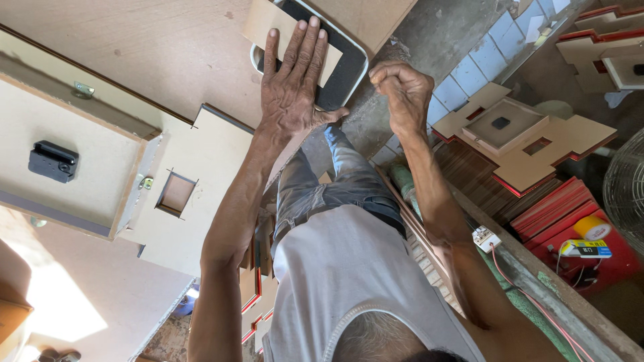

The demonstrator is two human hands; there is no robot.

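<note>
Grey hair and a pale sleeveless shirt [349, 281] nearest the lens, both forearms reaching away over denim-covered knees. Left hand [293, 79] spread wide and flat, palm down, pressing a tan cardboard piece [268, 23] onto a black rounded-corner panel with a white rim [345, 67]. Panel's long axis slanted, running from the upper left down toward the right, one corner hanging off the tabletop [168, 47] edge. Right hand [400, 86] closed in a fist just beside that panel, off the edge; whether anything sits inside the fist, cannot tell. Beige box-shaped board with a black clock movement [53, 161] at far left, a cut board with a small square window [176, 193] next to it. Yellow tape roll [593, 229] and a small yellow-blue label on red boards [570, 214] at lower right, stacked cross-shaped boards [523, 141] above. Grey concrete floor with pale blue tiles [469, 67], wire fan guard [627, 188] at right edge.
</note>
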